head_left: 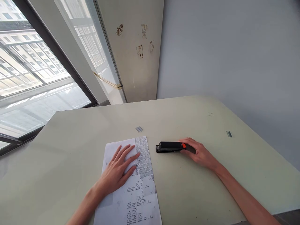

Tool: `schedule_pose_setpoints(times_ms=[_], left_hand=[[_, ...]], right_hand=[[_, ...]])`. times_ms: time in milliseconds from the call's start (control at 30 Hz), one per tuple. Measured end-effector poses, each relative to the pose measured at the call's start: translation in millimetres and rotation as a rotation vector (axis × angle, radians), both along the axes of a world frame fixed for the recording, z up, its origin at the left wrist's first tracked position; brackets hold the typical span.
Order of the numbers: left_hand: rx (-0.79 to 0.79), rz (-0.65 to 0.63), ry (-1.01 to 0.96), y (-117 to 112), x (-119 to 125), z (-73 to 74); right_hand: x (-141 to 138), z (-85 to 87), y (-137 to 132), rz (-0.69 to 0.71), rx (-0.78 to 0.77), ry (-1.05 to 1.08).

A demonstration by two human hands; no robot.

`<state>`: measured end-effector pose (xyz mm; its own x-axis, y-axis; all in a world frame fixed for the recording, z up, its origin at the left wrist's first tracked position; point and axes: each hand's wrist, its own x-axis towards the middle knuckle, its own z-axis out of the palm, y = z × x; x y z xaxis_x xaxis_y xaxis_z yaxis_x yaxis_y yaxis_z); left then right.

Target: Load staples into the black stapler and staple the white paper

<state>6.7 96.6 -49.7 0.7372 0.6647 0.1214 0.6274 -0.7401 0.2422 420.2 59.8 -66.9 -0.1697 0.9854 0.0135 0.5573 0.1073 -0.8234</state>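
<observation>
Smooth, pale-green worktop: a flat printed paper sheet lies near centre, with the left hand flat on it, fingers apart. To the right, the right hand has its fingers clamped on a black oblong stapler.

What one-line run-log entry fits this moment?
left hand: flat on paper | right hand: holding stapler | staple strip: beyond paper

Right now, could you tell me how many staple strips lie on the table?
2: a left strip just beyond the paper, a right strip right of the stapler. Others may hide under the paper.
</observation>
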Motion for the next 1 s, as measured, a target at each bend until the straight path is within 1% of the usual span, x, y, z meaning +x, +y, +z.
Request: schedule_pose_setpoints(times_ms=[167,333,467,700,800,1000], left_hand=[[0.011,0.000,0.012,0,2,3.0],[-0.018,-0.001,-0.025,-1,13,5.1],[-0.040,0.025,-0.030,2,24,6.4],[-0.016,0.019,-0.003,8,40,-2.3],[0.005,0.023,0.006,9,41,-4.5],[-0.001,0.030,0.018,12,40,-2.9]], right_hand=[[-1,-0.6,1,-0.002,-0.022,-0.006],[1,-5.5,2,0.010,0.031,-0.005],[2,-6.5,3,0.014,0.048,-0.001],[0,-3.0,2,0.003,0.061,-0.006],[0,-2.8,2,0.009,0.043,0.008],[0,-2.3,2,0.002,0.045,0.024]])
